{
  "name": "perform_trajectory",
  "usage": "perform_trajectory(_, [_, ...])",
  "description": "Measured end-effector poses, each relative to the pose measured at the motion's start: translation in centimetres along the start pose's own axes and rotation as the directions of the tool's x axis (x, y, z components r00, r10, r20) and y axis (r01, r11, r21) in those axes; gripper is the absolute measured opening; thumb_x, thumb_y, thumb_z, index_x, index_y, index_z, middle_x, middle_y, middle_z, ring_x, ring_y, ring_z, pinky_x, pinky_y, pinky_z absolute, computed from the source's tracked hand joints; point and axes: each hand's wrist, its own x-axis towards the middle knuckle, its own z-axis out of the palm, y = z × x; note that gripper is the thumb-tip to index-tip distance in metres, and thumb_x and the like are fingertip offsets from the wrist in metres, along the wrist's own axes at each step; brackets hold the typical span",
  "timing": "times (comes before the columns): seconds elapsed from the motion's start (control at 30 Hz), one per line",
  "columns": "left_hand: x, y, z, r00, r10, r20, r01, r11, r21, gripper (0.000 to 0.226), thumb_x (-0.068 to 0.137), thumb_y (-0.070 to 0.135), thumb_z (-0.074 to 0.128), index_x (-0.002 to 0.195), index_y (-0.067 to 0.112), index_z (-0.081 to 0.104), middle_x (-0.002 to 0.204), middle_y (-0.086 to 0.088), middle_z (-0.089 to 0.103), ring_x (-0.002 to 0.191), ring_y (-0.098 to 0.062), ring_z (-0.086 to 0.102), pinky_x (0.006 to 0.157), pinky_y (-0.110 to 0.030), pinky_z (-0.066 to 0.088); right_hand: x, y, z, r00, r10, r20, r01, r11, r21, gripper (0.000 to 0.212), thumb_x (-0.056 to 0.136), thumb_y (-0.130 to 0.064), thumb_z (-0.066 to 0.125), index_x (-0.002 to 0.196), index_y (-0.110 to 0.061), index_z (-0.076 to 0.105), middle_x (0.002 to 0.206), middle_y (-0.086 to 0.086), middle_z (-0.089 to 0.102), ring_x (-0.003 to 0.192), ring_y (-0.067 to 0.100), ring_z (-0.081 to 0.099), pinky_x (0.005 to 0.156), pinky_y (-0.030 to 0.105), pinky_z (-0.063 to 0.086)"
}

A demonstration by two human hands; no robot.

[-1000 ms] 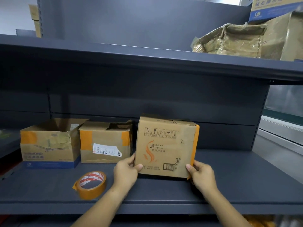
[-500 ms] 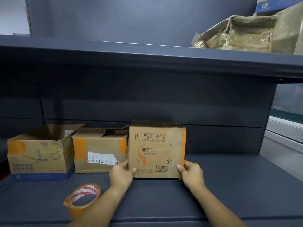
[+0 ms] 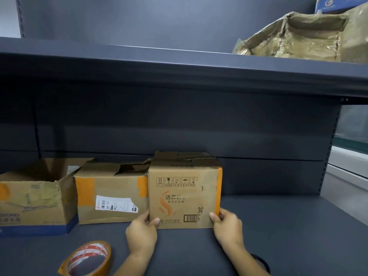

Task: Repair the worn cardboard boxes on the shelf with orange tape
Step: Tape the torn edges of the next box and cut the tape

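Observation:
A small cardboard box (image 3: 184, 196) with a flame logo and orange tape down its right edge stands on the dark shelf (image 3: 278, 226). My left hand (image 3: 142, 230) grips its lower left corner, thumb on the front face. My right hand (image 3: 227, 226) grips its lower right corner the same way. The box touches a second taped box (image 3: 111, 196) with a white label on its left. A roll of orange tape (image 3: 88, 259) lies on the shelf in front of my left forearm.
A larger open box (image 3: 33, 198) with a blue base stands at the far left. On the upper shelf (image 3: 179, 62), a crumpled tape-covered box (image 3: 294, 36) sits at the right. The shelf's right half shows bare surface.
Both hands have slid the flame-logo box back and left until it sits against the labelled box. The view has moved closer and tilted.

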Motion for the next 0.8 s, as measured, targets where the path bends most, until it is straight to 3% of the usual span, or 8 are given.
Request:
perform_trajectory(0.1, [-0.03,0.1,0.09,1.0,-0.015,-0.027,0.016,0.999,0.043,0.011,0.086,0.024,0.077,0.095,0.017,0.079,0.086,0.002,0.077,0.084,-0.025,0.067,0.06,-0.027,0.035,-0.07,0.16,0.22,0.999,-0.029,-0.014,0.028,0.995,-0.093,0.018,0.1,-0.034,0.059,0.098,-0.025,0.074,0.083,-0.011,0.071,0.078,0.005,0.063,0.063,0.019,0.048])
perform_trajectory(0.27, [0.01,0.02,0.17,1.0,0.007,-0.014,-0.005,0.994,0.112,0.013,0.089,0.031,0.073,0.083,0.019,0.075,0.078,0.004,0.073,0.08,-0.026,0.065,0.06,-0.027,0.036,-0.2,0.36,0.25,0.998,-0.046,-0.048,0.039,0.99,-0.139,0.028,0.1,-0.039,0.057,0.091,-0.018,0.072,0.079,-0.008,0.071,0.075,0.009,0.063,0.072,0.033,0.057])
perform_trajectory(0.37, [0.12,-0.39,0.35,0.999,0.051,0.019,-0.053,0.986,0.158,0.02,0.096,0.029,0.062,0.104,0.018,0.077,0.093,-0.003,0.077,0.092,-0.03,0.068,0.067,-0.026,0.041,-0.22,0.4,0.12,0.997,-0.047,-0.064,0.036,0.987,-0.155,0.028,0.1,-0.039,0.056,0.089,-0.018,0.071,0.076,-0.009,0.069,0.071,0.007,0.061,0.067,0.031,0.055])
perform_trajectory(0.57, [0.11,-0.39,0.56,0.994,0.047,0.097,-0.061,0.987,0.151,0.035,0.102,0.025,0.05,0.134,0.019,0.064,0.116,-0.006,0.073,0.11,-0.033,0.064,0.086,-0.031,0.05,-0.24,0.38,0.06,0.998,-0.042,-0.044,0.034,0.987,-0.157,0.026,0.101,-0.04,0.052,0.09,-0.024,0.069,0.079,-0.011,0.069,0.073,0.007,0.063,0.062,0.024,0.051])
perform_trajectory(0.8, [-0.34,0.2,0.27,0.985,0.031,0.172,-0.06,0.984,0.167,0.047,0.102,0.028,0.05,0.147,0.017,0.048,0.131,-0.004,0.065,0.121,-0.029,0.059,0.092,-0.032,0.049,-0.18,0.23,0.04,0.999,-0.053,-0.006,0.051,0.984,-0.173,0.023,0.103,-0.041,0.048,0.093,-0.028,0.065,0.08,-0.016,0.066,0.073,0.001,0.06,0.052,0.014,0.041])
